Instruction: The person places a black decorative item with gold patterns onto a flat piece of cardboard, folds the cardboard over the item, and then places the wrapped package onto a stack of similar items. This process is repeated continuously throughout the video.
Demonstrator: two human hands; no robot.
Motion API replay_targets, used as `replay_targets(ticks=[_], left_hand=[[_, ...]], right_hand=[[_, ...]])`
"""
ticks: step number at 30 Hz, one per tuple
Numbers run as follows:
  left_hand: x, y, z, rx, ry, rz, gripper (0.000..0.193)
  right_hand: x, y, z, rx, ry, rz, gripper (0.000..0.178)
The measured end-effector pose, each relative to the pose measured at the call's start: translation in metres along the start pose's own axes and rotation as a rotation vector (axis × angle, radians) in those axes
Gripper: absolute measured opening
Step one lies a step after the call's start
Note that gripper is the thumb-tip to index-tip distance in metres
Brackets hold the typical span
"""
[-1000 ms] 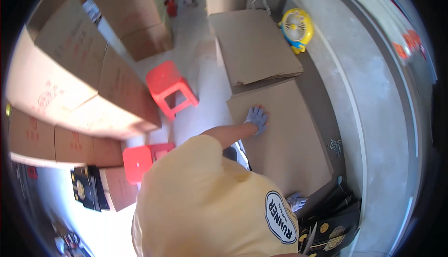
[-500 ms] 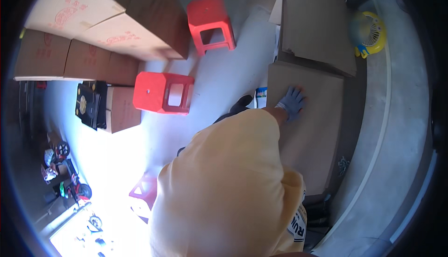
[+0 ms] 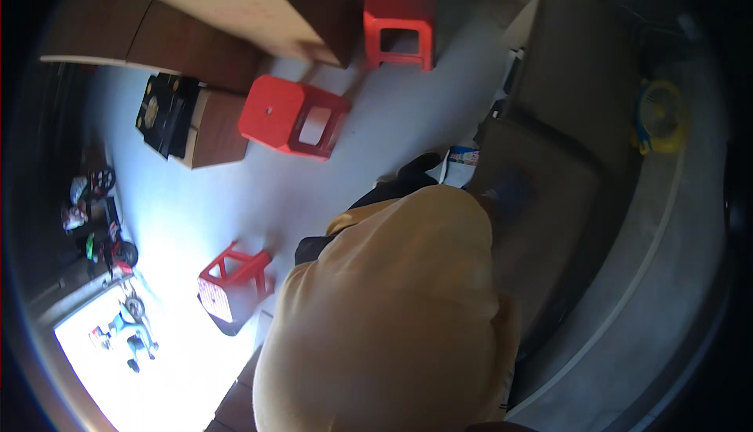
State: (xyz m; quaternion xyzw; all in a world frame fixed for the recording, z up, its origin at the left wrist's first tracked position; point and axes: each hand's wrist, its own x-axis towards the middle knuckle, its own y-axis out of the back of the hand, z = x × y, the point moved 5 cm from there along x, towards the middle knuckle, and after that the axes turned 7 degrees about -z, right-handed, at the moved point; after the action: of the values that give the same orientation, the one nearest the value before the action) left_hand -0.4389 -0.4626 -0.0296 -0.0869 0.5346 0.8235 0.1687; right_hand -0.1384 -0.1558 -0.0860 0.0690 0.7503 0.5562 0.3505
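My left hand (image 3: 508, 192), in a blue-grey glove, lies on the brown cardboard (image 3: 541, 220) of a large carton to the right. It looks dim and blurred, but its broad shape appears flat and open, with nothing in it seen. My pale yellow sleeve (image 3: 384, 298) fills the lower middle and leads up to this hand. A second brown carton (image 3: 576, 87) adjoins the cardboard on its far side. Beside the near carton's left edge is a small blue-and-white printed packet (image 3: 463, 156). My right hand is out of view.
Two red plastic stools (image 3: 286, 114) (image 3: 400, 20) stand on the grey floor, and another red stool (image 3: 235, 271) is lower left. Stacked cartons (image 3: 204, 40) line the upper left, with black boxes (image 3: 166, 114) close by. A yellow fan (image 3: 661, 116) is far right; a scooter (image 3: 129, 330) shows in the bright doorway.
The view has swung, so the stools and cartons sit elsewhere in it and more of the lower-left stool shows. The picture is darker at right, and my gloved hand, still on the carton, is blurrier.
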Motion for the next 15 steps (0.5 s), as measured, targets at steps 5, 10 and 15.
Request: replay_targets(ticks=[5,10,15], left_hand=[[-0.007,-0.002,0.002,-0.131,-0.113,0.128,0.045],[-0.003,0.002,0.005,0.008,-0.122,0.067,0.044],[0.014,-0.011,0.006,-0.039,-0.116,0.012,0.045]], right_hand=[[0.032,0.024,-0.019,-0.073,0.079,0.034,0.066],[0.050,0.039,-0.032,-0.096,0.089,0.121,0.065],[0.054,0.042,-0.045,-0.044,-0.008,0.243,0.064]])
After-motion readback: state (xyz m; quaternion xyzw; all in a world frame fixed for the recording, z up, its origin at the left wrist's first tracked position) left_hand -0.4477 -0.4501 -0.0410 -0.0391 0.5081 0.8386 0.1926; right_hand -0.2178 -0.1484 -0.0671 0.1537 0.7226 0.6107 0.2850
